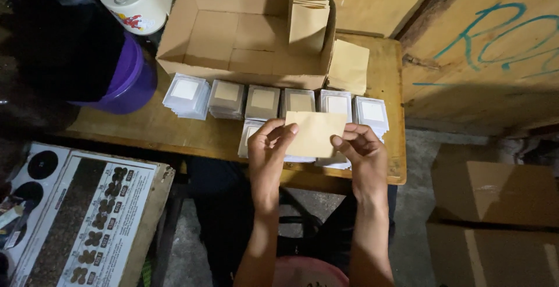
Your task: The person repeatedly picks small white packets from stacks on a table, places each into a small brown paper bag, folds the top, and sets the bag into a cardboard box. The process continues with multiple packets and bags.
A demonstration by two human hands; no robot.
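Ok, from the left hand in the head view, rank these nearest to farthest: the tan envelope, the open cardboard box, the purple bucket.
1. Tan envelope, pinched in the left hand at its left edge.
2. Open cardboard box, straight behind, at the table's back.
3. Purple bucket, far left, at the table's corner.

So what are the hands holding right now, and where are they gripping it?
Both hold one tan paper envelope: left hand pinches its left edge, right hand its lower right corner.

envelope [314, 134]: matt tan paper, smooth, between both hands | packets [263, 101] beyond hands: glossy clear plastic over card | box [233, 36] farther out: matt brown cardboard | table [174, 127]: worn wood, dull | bucket [137, 80] left: glossy purple plastic
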